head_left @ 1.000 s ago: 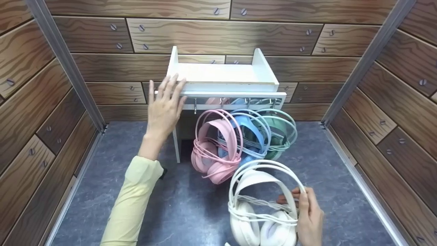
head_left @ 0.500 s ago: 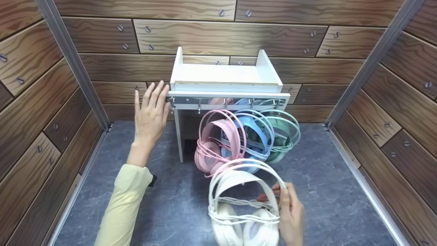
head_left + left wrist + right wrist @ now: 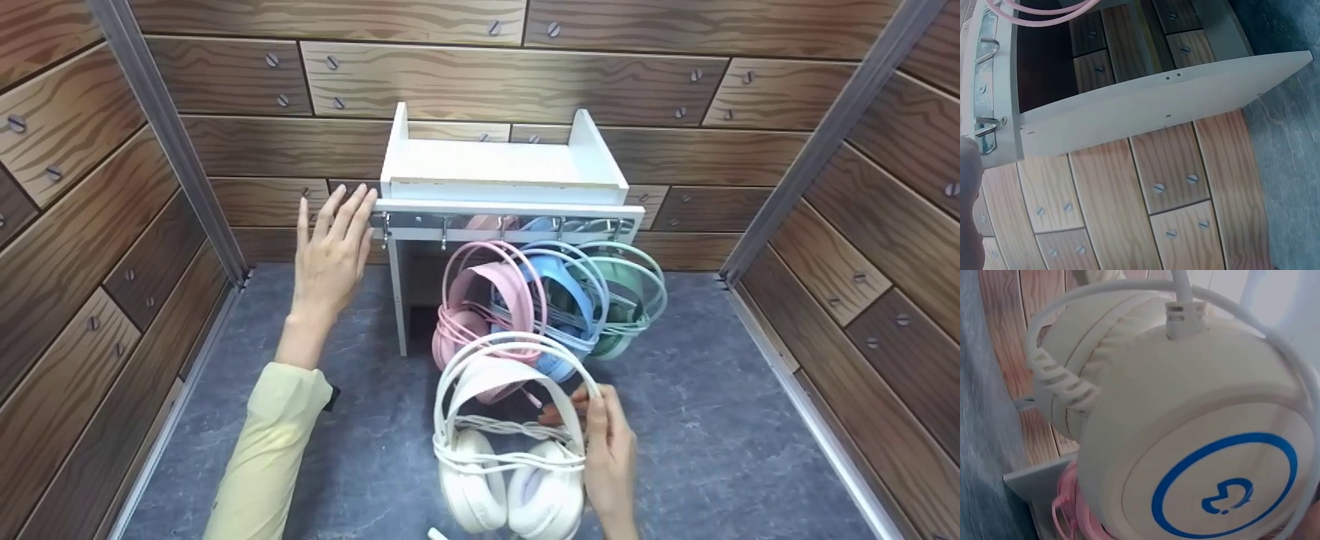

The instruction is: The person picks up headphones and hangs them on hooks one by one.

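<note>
My right hand (image 3: 611,450) grips the right side of the headband of the white headphones (image 3: 551,487), its cable wound round them. In the right wrist view, a white ear cup (image 3: 1145,410) with a blue ring fills most of the picture. With straight fingers, my left hand (image 3: 328,259) is at the left end of the white hook rail (image 3: 510,208); contact is hard to tell. From the rail hang pink headphones (image 3: 516,289), blue headphones (image 3: 561,277) and green headphones (image 3: 622,289). The white headphones partly cover the pink pair.
The rail fronts a white shelf (image 3: 480,161) standing against the wood-patterned back wall (image 3: 525,82). Two metal hooks (image 3: 444,232) are left of the pink headphones. Wood-patterned side walls enclose the grey floor (image 3: 360,450). A small white piece (image 3: 436,534) shows at the bottom edge.
The right hand has carried the white headphones leftward and slightly up, in front of the pink pair. My left hand has slid left, off the rail's top to its end.
</note>
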A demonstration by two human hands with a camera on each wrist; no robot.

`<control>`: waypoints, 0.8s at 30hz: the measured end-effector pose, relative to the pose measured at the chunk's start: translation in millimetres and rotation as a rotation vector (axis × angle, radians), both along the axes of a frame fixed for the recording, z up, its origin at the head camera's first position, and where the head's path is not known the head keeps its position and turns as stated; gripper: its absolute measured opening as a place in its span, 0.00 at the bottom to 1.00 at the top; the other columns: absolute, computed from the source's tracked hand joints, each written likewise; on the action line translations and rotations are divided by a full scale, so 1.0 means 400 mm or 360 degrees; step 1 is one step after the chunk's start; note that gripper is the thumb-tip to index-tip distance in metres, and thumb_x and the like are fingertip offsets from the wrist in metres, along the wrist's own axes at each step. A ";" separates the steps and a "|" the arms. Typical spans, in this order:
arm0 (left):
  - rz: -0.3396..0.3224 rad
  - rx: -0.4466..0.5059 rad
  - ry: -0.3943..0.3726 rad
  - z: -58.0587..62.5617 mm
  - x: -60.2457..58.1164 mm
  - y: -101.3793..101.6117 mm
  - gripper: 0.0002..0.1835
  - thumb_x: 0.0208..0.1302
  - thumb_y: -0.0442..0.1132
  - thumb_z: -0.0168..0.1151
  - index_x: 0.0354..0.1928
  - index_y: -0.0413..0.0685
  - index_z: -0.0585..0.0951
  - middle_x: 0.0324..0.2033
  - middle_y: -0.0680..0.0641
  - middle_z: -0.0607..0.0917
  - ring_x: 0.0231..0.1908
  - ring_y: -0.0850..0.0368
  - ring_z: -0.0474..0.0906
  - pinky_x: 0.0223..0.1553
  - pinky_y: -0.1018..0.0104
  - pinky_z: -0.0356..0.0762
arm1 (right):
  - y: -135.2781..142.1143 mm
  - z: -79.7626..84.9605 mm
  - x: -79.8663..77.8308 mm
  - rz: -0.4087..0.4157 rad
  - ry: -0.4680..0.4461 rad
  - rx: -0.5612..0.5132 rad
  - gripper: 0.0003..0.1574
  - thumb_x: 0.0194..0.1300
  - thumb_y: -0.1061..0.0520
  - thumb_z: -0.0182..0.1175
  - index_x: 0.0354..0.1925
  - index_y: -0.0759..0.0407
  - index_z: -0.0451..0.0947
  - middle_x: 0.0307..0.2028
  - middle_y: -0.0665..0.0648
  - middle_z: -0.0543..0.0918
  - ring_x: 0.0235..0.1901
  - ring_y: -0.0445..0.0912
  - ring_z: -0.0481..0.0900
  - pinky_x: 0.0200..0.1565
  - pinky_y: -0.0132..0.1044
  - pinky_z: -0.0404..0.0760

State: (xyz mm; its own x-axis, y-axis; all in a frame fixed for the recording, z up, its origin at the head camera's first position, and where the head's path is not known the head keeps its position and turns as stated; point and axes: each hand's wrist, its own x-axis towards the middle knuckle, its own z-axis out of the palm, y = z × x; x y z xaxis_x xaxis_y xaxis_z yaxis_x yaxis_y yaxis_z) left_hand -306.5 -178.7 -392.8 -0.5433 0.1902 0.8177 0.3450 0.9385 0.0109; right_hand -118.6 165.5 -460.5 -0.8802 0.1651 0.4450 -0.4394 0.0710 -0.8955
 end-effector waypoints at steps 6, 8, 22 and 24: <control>-0.0043 0.0040 -0.0055 0.006 0.008 -0.004 0.25 0.79 0.46 0.49 0.75 0.53 0.68 0.72 0.52 0.71 0.74 0.50 0.60 0.79 0.45 0.35 | -0.055 0.001 -0.021 0.0048 -0.0028 -0.0040 0.18 0.82 0.61 0.38 0.43 0.70 0.72 0.34 0.67 0.87 0.32 0.53 0.90 0.37 0.45 0.90; -0.0062 0.0065 -0.0079 0.007 0.010 -0.004 0.25 0.80 0.47 0.47 0.75 0.53 0.68 0.72 0.52 0.71 0.74 0.49 0.60 0.79 0.45 0.35 | -0.073 -0.001 -0.027 0.0055 -0.0046 -0.0049 0.18 0.82 0.60 0.38 0.43 0.71 0.72 0.35 0.68 0.86 0.32 0.53 0.90 0.37 0.46 0.90; -0.0105 0.0130 -0.0134 0.015 0.014 -0.009 0.26 0.81 0.52 0.43 0.74 0.55 0.69 0.72 0.53 0.71 0.74 0.50 0.60 0.78 0.42 0.39 | -0.151 -0.009 -0.067 -0.0078 -0.0065 0.0241 0.13 0.80 0.60 0.47 0.45 0.65 0.77 0.36 0.54 0.86 0.35 0.43 0.84 0.41 0.36 0.84; -0.0111 0.0138 -0.0137 0.015 0.013 -0.010 0.26 0.80 0.52 0.44 0.74 0.56 0.69 0.72 0.53 0.71 0.74 0.50 0.60 0.78 0.42 0.39 | -0.162 -0.006 -0.071 0.0038 -0.0058 0.0147 0.14 0.80 0.61 0.45 0.46 0.68 0.76 0.37 0.61 0.86 0.35 0.48 0.87 0.41 0.39 0.87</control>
